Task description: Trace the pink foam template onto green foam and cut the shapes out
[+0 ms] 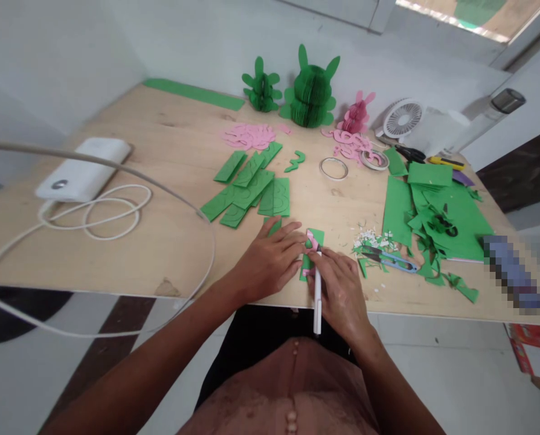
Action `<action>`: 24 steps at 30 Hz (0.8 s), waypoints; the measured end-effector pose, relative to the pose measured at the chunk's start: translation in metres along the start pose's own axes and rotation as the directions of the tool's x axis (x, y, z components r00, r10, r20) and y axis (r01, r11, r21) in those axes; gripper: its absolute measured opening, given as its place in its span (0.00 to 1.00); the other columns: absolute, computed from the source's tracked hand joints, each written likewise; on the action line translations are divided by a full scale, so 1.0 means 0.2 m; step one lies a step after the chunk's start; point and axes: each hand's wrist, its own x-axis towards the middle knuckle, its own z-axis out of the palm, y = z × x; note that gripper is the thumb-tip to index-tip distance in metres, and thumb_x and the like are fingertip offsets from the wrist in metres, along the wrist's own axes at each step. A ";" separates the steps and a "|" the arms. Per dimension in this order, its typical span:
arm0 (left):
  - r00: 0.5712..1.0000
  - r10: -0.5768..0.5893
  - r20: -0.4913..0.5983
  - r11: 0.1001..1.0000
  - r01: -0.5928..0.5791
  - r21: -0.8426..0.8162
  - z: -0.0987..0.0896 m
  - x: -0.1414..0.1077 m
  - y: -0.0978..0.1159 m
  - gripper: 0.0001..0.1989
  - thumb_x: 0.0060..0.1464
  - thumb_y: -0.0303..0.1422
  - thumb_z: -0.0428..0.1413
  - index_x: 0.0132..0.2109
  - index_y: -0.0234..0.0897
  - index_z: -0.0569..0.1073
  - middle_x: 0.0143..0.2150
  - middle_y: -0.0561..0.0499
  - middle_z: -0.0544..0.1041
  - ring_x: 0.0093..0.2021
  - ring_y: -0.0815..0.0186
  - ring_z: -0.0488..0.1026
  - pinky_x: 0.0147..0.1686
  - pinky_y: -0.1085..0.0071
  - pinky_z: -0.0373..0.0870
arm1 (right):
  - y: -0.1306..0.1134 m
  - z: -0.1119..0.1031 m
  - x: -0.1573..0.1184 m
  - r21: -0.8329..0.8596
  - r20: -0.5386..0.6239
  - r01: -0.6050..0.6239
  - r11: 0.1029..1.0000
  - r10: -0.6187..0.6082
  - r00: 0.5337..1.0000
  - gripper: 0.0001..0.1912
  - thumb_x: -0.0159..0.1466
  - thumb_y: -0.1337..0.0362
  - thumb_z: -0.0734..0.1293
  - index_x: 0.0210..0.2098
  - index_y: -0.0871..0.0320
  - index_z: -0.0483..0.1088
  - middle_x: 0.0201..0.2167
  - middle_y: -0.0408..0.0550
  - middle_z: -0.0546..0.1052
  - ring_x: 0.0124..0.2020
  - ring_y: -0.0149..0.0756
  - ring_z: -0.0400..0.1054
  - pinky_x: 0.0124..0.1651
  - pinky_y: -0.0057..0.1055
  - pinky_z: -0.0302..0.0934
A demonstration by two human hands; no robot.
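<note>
My right hand (342, 290) is closed around a white pen (318, 302), its tip end down at a small pink paper cutout (313, 240). The cutout lies on a green paper strip (318, 233) near the table's front edge, and my fingers partly cover both. My left hand (270, 263) lies flat with fingers stretched, the fingertips at the left edge of the cutout and strip. Beyond it lie several folded green paper pieces (252, 190) with curved outlines drawn on them. A curly green cutout (296, 161) rests apart to their right.
Blue thread snips (397, 261) lie by paper scraps (372, 238), right of my hands. Green sheets (467, 208) are farther right. Pink cutouts (249, 136), tape rolls (334, 169), green paper figures (313, 90) and a fan (402, 118) stand behind. A cabled power bank (84, 169) sits left.
</note>
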 end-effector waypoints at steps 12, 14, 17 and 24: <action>0.999 -0.007 0.051 0.998 0.010 -0.055 0.03 0.02 -0.03 0.13 0.63 0.29 0.47 0.49 0.35 0.72 0.57 0.45 0.75 0.64 0.54 0.62 0.66 0.47 0.48 | 0.00 0.01 0.00 0.020 -0.011 0.010 1.000 -0.010 1.000 0.21 0.67 0.70 0.61 0.59 0.58 0.63 0.53 0.56 0.76 0.58 0.47 0.65 0.56 0.46 0.56; 0.999 -0.005 0.049 0.998 0.008 -0.064 0.04 0.02 -0.03 0.13 0.63 0.29 0.47 0.50 0.35 0.72 0.57 0.45 0.75 0.64 0.54 0.62 0.66 0.47 0.47 | 0.00 0.01 0.00 0.018 -0.006 0.011 1.000 -0.011 1.000 0.20 0.67 0.70 0.61 0.59 0.58 0.64 0.53 0.57 0.76 0.58 0.47 0.65 0.56 0.46 0.56; 0.999 -0.005 0.047 0.997 0.008 -0.071 0.04 0.02 -0.03 0.13 0.62 0.29 0.47 0.51 0.36 0.72 0.56 0.45 0.76 0.64 0.54 0.62 0.66 0.47 0.47 | 0.00 0.01 0.00 0.017 -0.005 0.008 1.000 -0.008 1.000 0.20 0.67 0.70 0.61 0.59 0.59 0.64 0.53 0.56 0.76 0.58 0.47 0.65 0.56 0.46 0.56; 0.996 -0.019 0.088 0.993 0.029 -0.111 0.03 0.02 -0.04 0.13 0.61 0.30 0.48 0.50 0.37 0.71 0.57 0.45 0.75 0.66 0.53 0.60 0.66 0.47 0.46 | 0.00 0.01 0.01 0.008 -0.004 0.006 1.000 -0.006 1.000 0.19 0.67 0.70 0.61 0.58 0.59 0.64 0.52 0.56 0.77 0.58 0.47 0.65 0.56 0.46 0.56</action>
